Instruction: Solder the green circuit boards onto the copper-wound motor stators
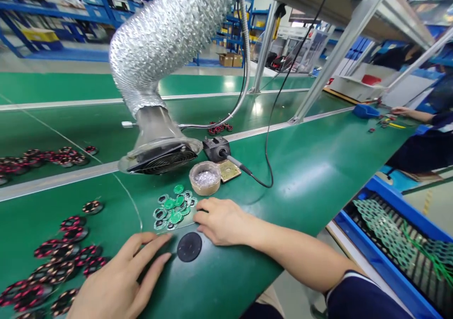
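Observation:
My left hand (120,276) is low in the view with its fingers apart, holding nothing I can see. Its fingertips are just left of a black round disc (189,247) lying flat on the green bench. My right hand (222,222) rests on the bench above and right of that disc. Its fingers are curled at the right edge of a pile of small round green circuit boards (175,205); what they pinch, if anything, is hidden. A thin pale line runs along the pile's near side between both hands.
Several copper-wound coils (63,262) lie at left. Behind the pile are a round tub (205,178) of silvery bits, a soldering iron (239,163) in its stand, and a fume duct (155,121). A blue crate (399,243) holds board panels at right. Another person's hand (403,111) is farther off.

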The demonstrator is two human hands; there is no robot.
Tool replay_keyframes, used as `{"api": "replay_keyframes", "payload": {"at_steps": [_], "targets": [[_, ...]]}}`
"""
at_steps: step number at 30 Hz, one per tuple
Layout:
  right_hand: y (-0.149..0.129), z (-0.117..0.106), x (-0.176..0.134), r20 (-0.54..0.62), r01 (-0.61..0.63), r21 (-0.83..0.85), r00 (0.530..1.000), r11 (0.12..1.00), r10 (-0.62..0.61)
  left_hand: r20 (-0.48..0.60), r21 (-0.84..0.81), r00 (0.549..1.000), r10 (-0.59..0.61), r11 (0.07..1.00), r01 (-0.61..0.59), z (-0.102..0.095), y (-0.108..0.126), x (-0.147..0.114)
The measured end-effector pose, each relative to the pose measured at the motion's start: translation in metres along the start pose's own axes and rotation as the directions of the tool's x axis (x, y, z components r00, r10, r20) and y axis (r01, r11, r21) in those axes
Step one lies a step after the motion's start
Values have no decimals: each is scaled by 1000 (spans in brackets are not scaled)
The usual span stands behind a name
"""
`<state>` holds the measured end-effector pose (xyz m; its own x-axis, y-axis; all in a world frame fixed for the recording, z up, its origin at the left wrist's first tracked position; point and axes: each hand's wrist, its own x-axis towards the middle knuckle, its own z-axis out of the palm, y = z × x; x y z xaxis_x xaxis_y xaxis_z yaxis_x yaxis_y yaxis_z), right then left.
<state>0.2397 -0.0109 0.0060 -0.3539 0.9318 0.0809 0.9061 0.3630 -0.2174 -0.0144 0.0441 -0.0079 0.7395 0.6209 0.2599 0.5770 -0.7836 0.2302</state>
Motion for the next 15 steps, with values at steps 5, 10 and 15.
{"api": "replay_keyframes", "payload": {"at_steps": [5,10,15], "targets": [[4,6,-1,-62,6,6,998,1000,-6,16,-1,996,85,996,-85,-12,4,5],[9,11,-4,-178,63,-35,982,997,-69,12,-22,1000,28,999,-28,-16,24,13],[43,30,-6,-327,322,-84,885,943,-332,90,24,996,17,1000,-19,-18,41,23]]}}
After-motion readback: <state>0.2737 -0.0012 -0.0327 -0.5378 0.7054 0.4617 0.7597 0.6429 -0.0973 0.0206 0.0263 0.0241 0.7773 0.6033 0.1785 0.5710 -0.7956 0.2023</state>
